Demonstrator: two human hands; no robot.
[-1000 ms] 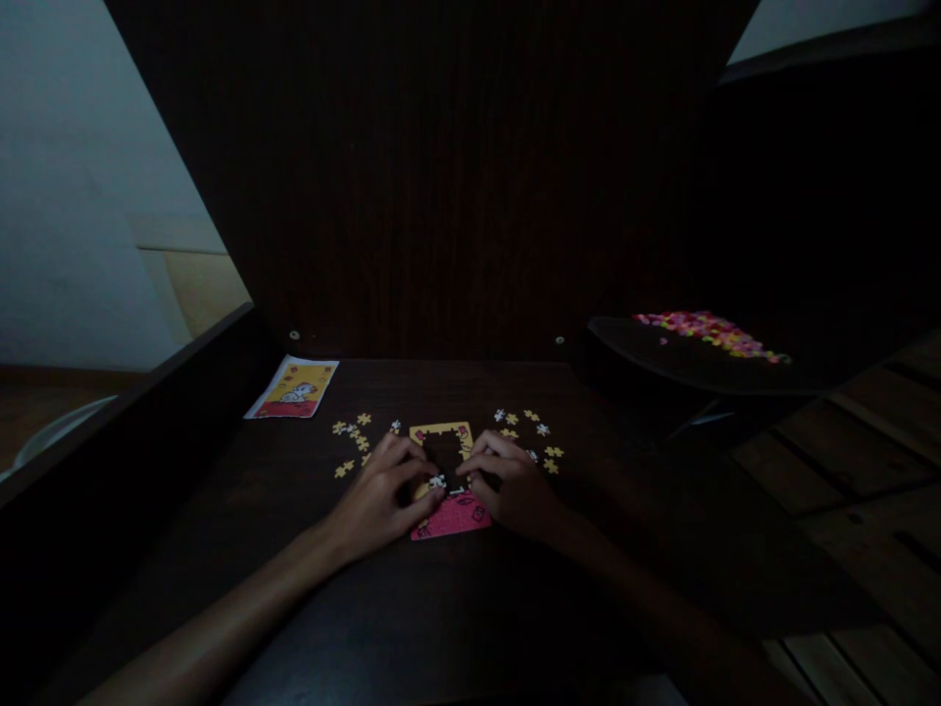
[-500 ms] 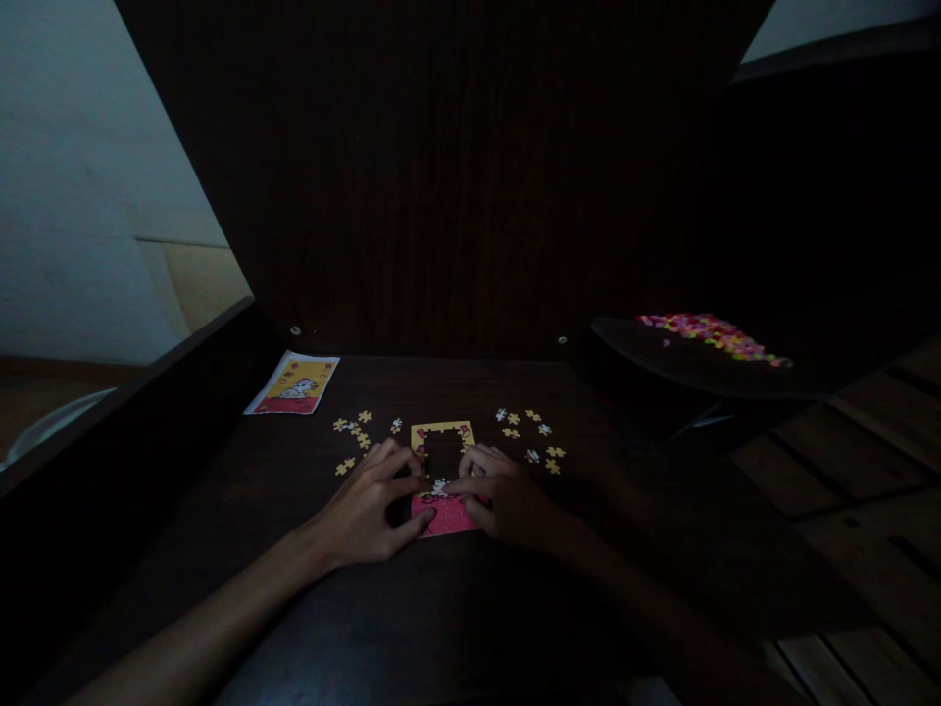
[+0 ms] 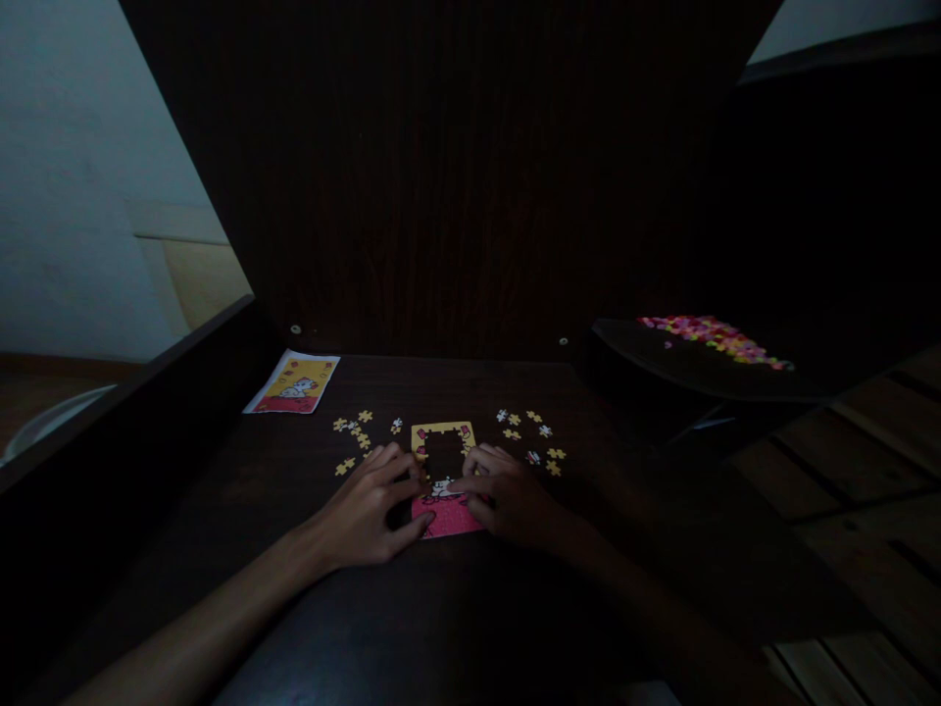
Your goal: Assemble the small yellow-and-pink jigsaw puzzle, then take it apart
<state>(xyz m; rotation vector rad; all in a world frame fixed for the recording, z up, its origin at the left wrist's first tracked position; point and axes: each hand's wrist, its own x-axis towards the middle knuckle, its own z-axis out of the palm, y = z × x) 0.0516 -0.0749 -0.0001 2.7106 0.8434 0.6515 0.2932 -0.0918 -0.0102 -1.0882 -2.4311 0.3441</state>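
A partly assembled cardboard jigsaw puzzle with a yellow border and pink lower band [image 3: 445,520] lies flat on the dark brown wooden tabletop [image 3: 353,628], directly between the two hands, its long axis running toward the tabletop's far edge. The white printed pieces [image 3: 443,486] edge the near end of its central gap; the right hand [image 3: 507,497], forefinger extended, is nearer them, its fingertip apparently on them. The left hand [image 3: 371,505] is by the puzzle's left border, thumb spread from the forefinger with nothing visible between. Loose yellow and white jigsaw pieces [image 3: 513,433] lie farther out on both sides; a printed paper picture [image 3: 298,382] sits at the far left corner.

The right fingers hide the puzzle's lower right side; whether they hold a piece, I cannot tell. The right forearm fades into shadow.
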